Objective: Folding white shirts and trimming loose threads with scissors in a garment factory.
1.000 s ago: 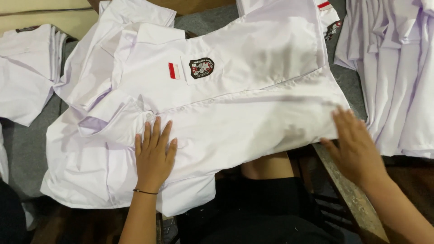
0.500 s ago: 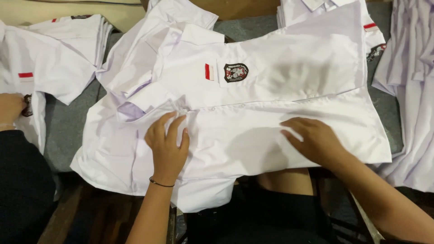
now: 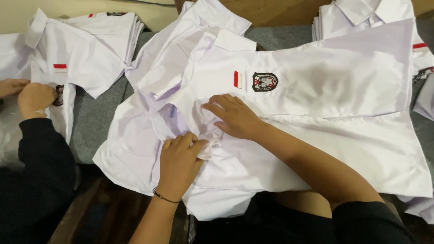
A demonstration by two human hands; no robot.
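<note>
- Your view is evenly lit, soft light from overhead.
- White shirt (image 3: 316,86) fabric reads bright, near glare.
- Your lower edge falls dim.
- Focus sharp; slight edge stretching.
</note>
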